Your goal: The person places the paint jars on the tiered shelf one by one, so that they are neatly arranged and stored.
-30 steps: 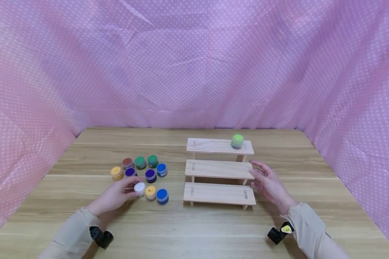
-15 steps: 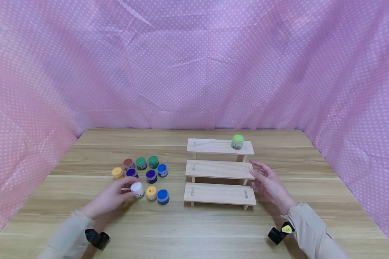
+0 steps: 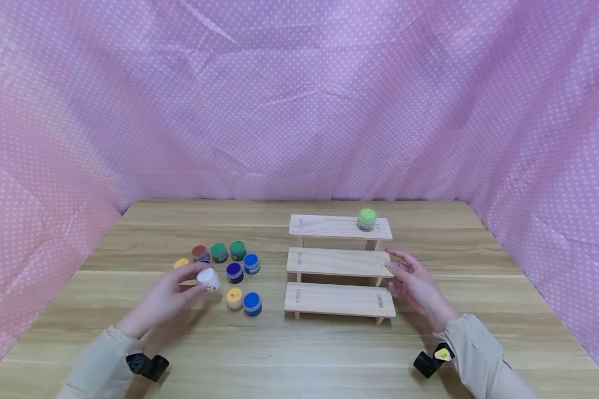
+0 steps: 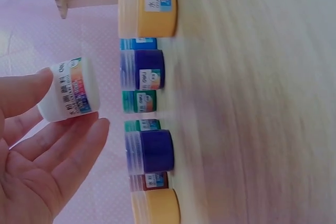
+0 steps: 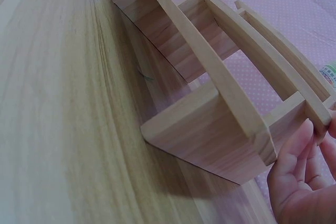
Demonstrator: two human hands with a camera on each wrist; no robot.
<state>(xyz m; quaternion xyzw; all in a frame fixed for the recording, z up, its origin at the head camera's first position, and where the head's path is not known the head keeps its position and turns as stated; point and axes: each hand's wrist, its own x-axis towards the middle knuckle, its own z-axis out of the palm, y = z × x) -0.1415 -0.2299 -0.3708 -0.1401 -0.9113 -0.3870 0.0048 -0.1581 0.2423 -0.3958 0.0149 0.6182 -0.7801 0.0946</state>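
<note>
White jar [image 3: 208,280]: in the air above the table [image 3: 279,360], slightly tilted; half a second ago it was lower and nearer the front yellow jar [image 3: 234,299], and now there is a wider gap between the two.
Left hand [image 3: 172,289]: pinching the white jar between thumb and fingers; it has risen with the jar, and now covers part of the left yellow jar [image 3: 182,262], which stood in plain sight before.
Purple jars: the right one [image 3: 234,272] is in full view, unmoved; the left one [image 4: 150,151], seen in the head view earlier, is now mostly hidden there behind the white jar and the fingers, but shows in the left wrist view.
Right hand [image 3: 415,285]: thumb and forefinger pinching the right end of the rack's middle board, the same hold as in the earlier frames.
Rack [image 3: 339,300]: three stepped wooden boards on the right of the table, unmoved.
Lime jar [image 3: 366,220]: on the top board towards its right end, as before.
Other jars: the brown jar [image 3: 200,253] and two green jars [image 3: 219,252] make the back row; one blue jar [image 3: 252,263] is near the right purple jar, another [image 3: 252,304] just beside the front yellow jar; all have stayed put.
</note>
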